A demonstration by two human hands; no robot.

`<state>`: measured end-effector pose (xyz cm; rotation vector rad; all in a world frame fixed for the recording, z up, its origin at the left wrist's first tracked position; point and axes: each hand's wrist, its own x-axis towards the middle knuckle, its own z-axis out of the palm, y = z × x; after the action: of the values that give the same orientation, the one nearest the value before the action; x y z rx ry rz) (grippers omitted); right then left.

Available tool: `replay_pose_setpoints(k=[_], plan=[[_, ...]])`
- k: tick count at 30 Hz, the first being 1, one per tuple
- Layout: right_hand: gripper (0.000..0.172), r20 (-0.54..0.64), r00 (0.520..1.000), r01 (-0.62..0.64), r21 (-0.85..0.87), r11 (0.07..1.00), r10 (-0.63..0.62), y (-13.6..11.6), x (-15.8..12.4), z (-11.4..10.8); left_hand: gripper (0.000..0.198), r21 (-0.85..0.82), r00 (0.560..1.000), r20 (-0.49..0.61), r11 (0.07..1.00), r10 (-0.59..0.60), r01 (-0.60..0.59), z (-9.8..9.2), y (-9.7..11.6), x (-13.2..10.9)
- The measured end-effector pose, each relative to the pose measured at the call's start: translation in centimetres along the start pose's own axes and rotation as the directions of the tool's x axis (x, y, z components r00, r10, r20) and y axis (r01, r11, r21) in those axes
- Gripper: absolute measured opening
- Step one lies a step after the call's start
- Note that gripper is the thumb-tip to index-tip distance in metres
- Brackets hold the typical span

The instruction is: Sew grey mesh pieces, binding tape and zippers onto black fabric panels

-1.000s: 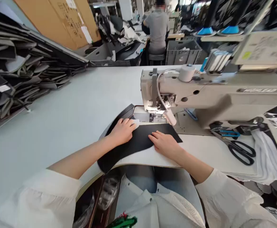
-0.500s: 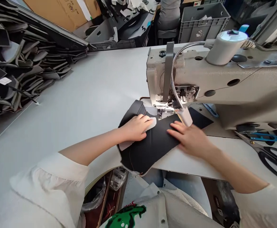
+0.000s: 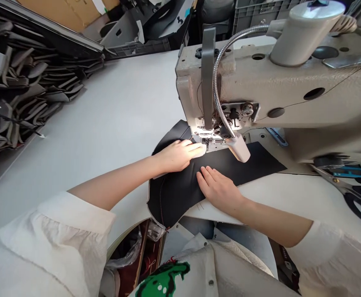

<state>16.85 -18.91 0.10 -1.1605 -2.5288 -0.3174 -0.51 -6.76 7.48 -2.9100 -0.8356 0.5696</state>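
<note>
Fingers point(image 3: 194, 149) of the left hand point(image 3: 174, 158) lie close together and slightly bent, just in front of the sewing machine point(image 3: 270, 95), with a small pale piece point(image 3: 202, 152) at their tips; whether the thumb pinches that piece from below cannot be told. Just in front of the sewing machine too, but farther right, the right hand point(image 3: 220, 192) rests palm down, its fingers nearly straight and a little spread, touching the black panel point(image 3: 180, 197) and gripping nothing.

That panel lies along the near side of the sewing machine. Its pointed right end reaches below the machine's arm, and its rounded left part, crossed by a stitched seam point(image 3: 161, 198), comes to the front edge of the tabletop point(image 3: 131, 107). A lamp point(image 3: 238, 149) on a bent metal neck point(image 3: 216, 82) hangs from the sewing machine above the panel. To the right, before the sewing machine, lie black-handled scissors point(image 3: 352, 194), partly cut off by the view, near a blue thread snip point(image 3: 353, 171). Well to the left of the sewing machine, dark pieces point(image 3: 38, 82) are heaped together.
</note>
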Motion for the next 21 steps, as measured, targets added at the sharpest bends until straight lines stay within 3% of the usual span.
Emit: replay_pose_setpoints(k=[6,12,21], plan=[[0.047,0.1,0.992,0.042,0.276,0.96,-0.072,2.5,-0.9,-0.1,0.065,-0.016,1.0,-0.016,1.0,-0.001,0.0,0.0,0.2,0.0],[0.053,0.161,0.981,0.063,0.259,0.964,-0.107,3.7,-1.2,-0.4,0.065,-0.057,0.999,-0.043,0.998,-0.021,0.019,0.2,0.3,0.4],[0.051,0.136,0.991,-0.026,0.233,0.972,-0.006,3.1,-1.2,-0.3,0.064,-0.049,0.999,-0.024,0.998,-0.033,0.031,0.1,0.4,0.1]])
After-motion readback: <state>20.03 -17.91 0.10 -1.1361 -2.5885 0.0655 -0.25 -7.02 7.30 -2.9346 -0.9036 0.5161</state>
